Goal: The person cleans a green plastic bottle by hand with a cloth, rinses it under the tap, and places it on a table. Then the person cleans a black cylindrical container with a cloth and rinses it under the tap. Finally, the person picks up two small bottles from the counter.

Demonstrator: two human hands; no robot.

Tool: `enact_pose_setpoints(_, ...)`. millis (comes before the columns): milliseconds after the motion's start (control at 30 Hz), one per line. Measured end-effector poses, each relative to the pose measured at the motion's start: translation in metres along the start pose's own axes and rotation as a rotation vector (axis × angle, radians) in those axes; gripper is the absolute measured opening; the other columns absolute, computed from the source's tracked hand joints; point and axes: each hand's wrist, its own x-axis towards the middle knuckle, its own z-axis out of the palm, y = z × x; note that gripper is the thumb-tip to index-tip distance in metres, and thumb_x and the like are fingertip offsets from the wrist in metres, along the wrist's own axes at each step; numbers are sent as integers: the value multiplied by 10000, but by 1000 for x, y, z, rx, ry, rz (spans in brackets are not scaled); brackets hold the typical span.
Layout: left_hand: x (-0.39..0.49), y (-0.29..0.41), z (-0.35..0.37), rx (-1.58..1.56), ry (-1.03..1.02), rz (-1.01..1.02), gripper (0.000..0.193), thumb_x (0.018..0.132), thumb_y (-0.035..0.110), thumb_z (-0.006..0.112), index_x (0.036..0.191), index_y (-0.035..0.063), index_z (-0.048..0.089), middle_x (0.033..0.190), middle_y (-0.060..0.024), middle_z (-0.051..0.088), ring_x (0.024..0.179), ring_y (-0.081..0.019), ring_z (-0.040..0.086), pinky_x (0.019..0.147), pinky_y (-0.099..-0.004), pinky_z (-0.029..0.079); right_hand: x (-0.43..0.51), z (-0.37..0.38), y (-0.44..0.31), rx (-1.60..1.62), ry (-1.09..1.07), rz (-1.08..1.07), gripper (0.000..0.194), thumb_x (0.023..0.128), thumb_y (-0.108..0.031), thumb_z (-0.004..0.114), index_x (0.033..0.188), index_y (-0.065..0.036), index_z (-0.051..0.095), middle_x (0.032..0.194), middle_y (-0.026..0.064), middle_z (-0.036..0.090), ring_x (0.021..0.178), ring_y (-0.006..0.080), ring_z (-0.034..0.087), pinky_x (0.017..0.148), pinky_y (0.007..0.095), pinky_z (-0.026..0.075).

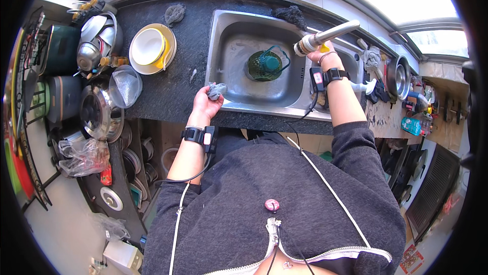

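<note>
My left hand (207, 103) is palm up over the front left rim of the stainless steel sink (232, 103), with a crumpled grey scrubbing cloth (216, 91) in its fingers. My right hand (324, 53) is closed around the neck of the metal faucet (333, 35), near a small yellow part. The faucet's ribbed end hangs over the right side of the large basin. Inside that basin stands a green translucent jug (263, 70) with a teal lid (270, 63) and a raised carrying handle. No water stream shows at the spout.
Yellow and white bowls (150, 46) sit stacked on a plate left of the sink. Dark steel wool (290, 16) lies on its back rim, a grey scrubber (175, 14) behind the bowls. A plastic strainer (126, 86) and pot lid (100, 113) crowd the left; metal basins (400, 77) stand right.
</note>
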Motion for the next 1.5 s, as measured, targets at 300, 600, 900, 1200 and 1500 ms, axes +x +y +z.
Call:
enact_pose_setpoints(300, -6, -4, -5, -2, -15, 56, 307, 1018, 208, 470, 1260, 79, 610, 1228, -141, 621, 1049, -276, 603, 841, -415, 538, -33, -12, 84, -1050, -138, -209, 288, 1002, -305, 610, 1235, -140, 646, 1034, -9, 688, 921, 114, 644, 752, 292, 485)
enact_pose_setpoints(600, -13, 5, -15, -49, -61, 90, 306, 1024, 166, 459, 1256, 57, 625, 1224, -124, 636, 1076, -233, 602, 891, -388, 516, -85, 7, 127, -1292, -330, -436, 368, 944, -340, 708, 701, -73, 638, 623, -71, 524, 552, 44, 412, 508, 256, 341)
enact_pose_setpoints(900, -20, 25, -46, 150, -45, 187, 336, 1017, 184, 490, 1315, 90, 612, 1250, -129, 638, 1105, -250, 625, 851, -392, 528, -167, -37, 132, -1998, -671, -735, 307, 846, -302, 782, 768, -39, 645, 649, 177, 609, 605, 364, 615, 579, 413, 494)
enact_pose_setpoints(1200, -21, 22, -10, 371, -116, 238, 305, 1028, 218, 532, 1275, 64, 625, 1225, -87, 651, 1130, -214, 626, 950, -386, 507, -186, -62, 125, -2085, -814, -819, 313, 830, -283, 759, 670, -75, 589, 591, 108, 592, 610, 341, 624, 584, 442, 491)
enact_pose_setpoints(1500, 15, -12, 48, 784, -173, 149, 227, 1003, 320, 627, 1019, 98, 670, 956, 5, 659, 885, -119, 633, 792, -313, 510, -191, -92, 121, -2048, -699, -827, 316, 809, -304, 752, 628, -121, 569, 576, 50, 586, 615, 289, 623, 666, 413, 467)
